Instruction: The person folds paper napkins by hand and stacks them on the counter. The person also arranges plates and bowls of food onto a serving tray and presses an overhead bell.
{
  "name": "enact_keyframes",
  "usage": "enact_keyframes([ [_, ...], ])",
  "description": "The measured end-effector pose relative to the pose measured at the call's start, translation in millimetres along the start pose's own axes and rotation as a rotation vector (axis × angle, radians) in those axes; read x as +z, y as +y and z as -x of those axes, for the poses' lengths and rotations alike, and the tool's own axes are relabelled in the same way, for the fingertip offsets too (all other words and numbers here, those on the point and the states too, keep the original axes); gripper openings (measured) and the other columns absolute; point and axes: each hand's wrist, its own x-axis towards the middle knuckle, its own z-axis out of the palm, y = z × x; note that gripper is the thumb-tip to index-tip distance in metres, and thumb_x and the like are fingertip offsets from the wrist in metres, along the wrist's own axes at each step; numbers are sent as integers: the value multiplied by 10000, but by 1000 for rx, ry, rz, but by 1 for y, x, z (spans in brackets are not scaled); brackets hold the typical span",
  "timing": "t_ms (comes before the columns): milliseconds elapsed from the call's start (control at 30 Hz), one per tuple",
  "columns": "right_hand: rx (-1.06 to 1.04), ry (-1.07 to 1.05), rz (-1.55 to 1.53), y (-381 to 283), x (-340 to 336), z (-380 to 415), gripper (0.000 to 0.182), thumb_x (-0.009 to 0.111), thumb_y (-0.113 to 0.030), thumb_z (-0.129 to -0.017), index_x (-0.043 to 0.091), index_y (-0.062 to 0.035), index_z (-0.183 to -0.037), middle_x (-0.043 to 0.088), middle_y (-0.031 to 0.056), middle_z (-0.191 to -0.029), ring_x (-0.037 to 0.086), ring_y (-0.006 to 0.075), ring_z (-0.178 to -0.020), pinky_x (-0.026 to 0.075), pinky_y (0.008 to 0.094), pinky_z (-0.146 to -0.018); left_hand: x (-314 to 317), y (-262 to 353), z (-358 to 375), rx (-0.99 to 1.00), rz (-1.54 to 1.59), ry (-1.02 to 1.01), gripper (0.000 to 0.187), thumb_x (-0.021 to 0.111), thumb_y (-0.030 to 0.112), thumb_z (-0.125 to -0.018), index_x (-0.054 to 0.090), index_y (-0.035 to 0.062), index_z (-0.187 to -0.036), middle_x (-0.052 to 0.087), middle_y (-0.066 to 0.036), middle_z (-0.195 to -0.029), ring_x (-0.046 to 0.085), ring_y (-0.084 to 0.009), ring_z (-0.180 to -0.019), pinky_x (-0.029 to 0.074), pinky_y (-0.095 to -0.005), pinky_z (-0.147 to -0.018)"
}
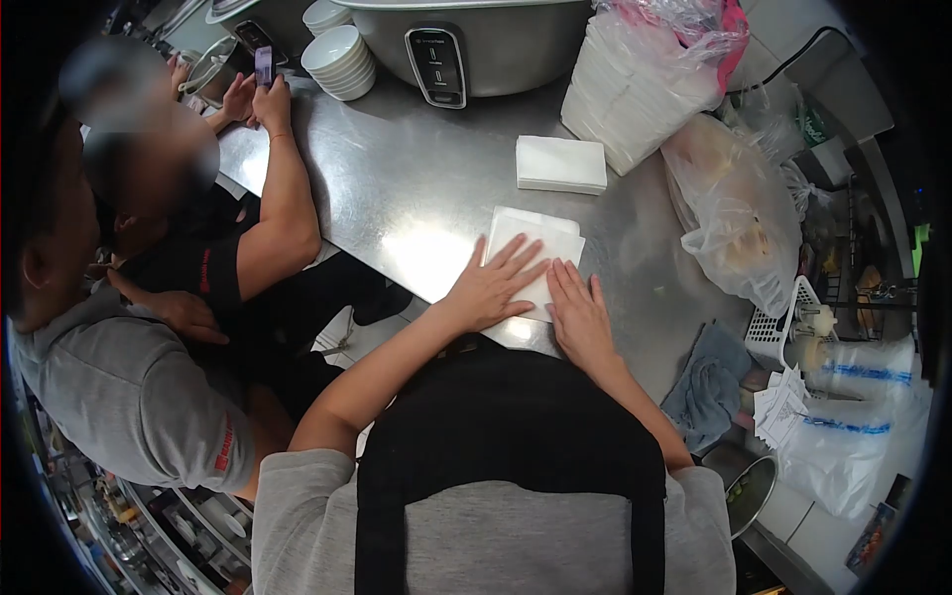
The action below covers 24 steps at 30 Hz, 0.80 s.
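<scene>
White paper napkins (540,226) lie on the steel table (397,188) close to my body. My left hand (499,283) rests flat on their left side with its fingers spread. Against their lower right side lies my right hand (580,312), its fingers stretched out and the thumb apart. The two hands nearly meet over the paper. Just beyond, a neat stack of folded white napkins (560,165) sits on the table.
A large steel cooker (496,50) and stacked white bowls (339,64) stand at the back. Wrapped napkins (635,89), a plastic bag (739,198) and a blue-grey cloth (709,382) are on the right. Two people sit at left; one holds a phone (264,65).
</scene>
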Motion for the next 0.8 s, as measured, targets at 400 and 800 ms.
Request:
enact_keyframes([
  [400, -23, 357, -181, 23, -10, -31, 211, 601, 5, -723, 631, -28, -930, 626, 71, -1008, 577, 237, -953, 395, 389, -874, -37, -15, 32, -808, 1647, 175, 423, 520, 205, -918, 429, 6, -1280, 587, -194, -1091, 566, -232, -1006, 482, -310, -831],
  [800, 530, 415, -1492, 39, -35, -78, 361, 567, 27, -831, 483, 10, -1182, 615, 94, -947, 572, 135, -930, 442, 275, -807, -49, -28, -59, -440, 1522, 538, 699, 603, -34, -808, 267, 52, -1415, 608, -138, -1071, 616, -162, -895, 501, -267, -778],
])
